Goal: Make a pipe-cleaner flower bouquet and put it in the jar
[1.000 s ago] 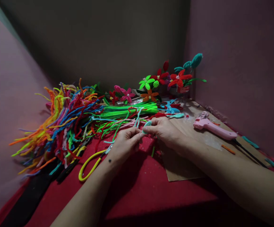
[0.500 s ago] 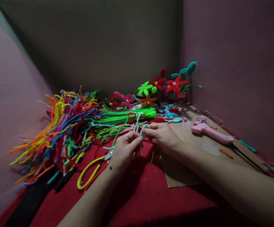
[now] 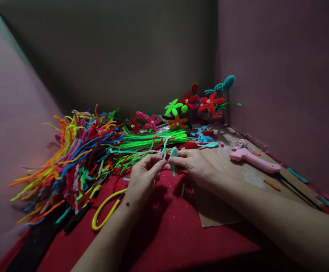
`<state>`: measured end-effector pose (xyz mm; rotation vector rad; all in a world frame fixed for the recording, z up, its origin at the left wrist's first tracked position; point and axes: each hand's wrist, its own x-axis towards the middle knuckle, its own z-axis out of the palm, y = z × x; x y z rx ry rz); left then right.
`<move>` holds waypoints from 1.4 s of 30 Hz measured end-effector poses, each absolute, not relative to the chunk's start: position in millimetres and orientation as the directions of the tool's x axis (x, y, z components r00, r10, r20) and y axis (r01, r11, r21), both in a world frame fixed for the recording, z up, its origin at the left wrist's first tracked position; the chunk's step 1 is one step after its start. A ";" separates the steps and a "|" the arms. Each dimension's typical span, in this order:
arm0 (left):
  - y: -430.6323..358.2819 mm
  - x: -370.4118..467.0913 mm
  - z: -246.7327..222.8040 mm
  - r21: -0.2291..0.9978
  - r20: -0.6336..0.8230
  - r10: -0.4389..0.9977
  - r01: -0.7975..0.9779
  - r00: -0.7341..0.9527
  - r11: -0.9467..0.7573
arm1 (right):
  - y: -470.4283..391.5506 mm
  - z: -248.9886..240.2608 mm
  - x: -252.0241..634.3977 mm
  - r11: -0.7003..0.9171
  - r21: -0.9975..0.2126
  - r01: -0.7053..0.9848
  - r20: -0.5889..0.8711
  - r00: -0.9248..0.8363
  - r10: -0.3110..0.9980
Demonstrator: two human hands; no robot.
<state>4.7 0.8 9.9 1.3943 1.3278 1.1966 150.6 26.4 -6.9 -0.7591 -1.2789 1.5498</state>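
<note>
In the middle of the head view, my right hand (image 3: 197, 164) pinches a pale teal pipe-cleaner petal (image 3: 174, 152), a flat oval with a short tail hanging below. My left hand (image 3: 146, 170) is closed at the fingertips on a thin pale teal pipe cleaner (image 3: 165, 146) that sticks up above the thumb. The two hands are a small gap apart, over the red cloth. Beside my left wrist lies a yellow-handled cutting tool (image 3: 96, 216), partly hidden by the forearm.
Loose multicoloured pipe cleaners (image 3: 73, 158) are heaped at left. A green pipe-cleaner bundle (image 3: 150, 139) lies behind my hands, with finished flowers (image 3: 177, 121) further back. A pink glue gun (image 3: 252, 158) rests on a cardboard sheet (image 3: 218, 211) at right. Walls enclose the table.
My hands have drawn apart; my left hand has moved slightly left and off the petal. The petal now stands upright in my right hand. More of the cutting tool is covered.
</note>
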 end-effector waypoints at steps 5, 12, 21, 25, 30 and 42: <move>2.7 2.5 6.1 0.994 0.086 0.993 0.056 0.083 -0.090 | 21.8 -9.9 147.7 -0.006 -0.988 -0.157 0.067 -0.456 0.888; 4.1 2.1 4.7 0.993 0.086 0.996 -0.084 0.031 -0.083 | 22.5 -13.7 145.5 -0.036 -0.992 -0.121 0.023 -0.455 0.890; 1.9 3.5 3.3 0.981 0.151 0.988 0.121 0.000 -0.150 | 18.5 -11.3 144.7 -0.136 -0.986 -0.093 -0.079 -0.456 0.886; 2.5 7.8 1.1 0.938 0.294 0.953 0.210 -0.069 -0.275 | 19.5 -12.4 144.8 -0.263 -0.948 -0.181 -0.146 -0.484 0.863; 7.7 1.6 0.6 0.991 0.132 0.990 0.027 -0.045 -0.130 | 22.4 -16.3 146.0 -0.238 -0.938 -0.253 -0.072 -0.530 0.845; 10.4 0.9 -1.0 0.991 0.001 0.998 -0.131 0.055 0.007 | 20.9 -12.2 146.0 -0.148 -0.952 -0.266 -0.047 -0.350 0.935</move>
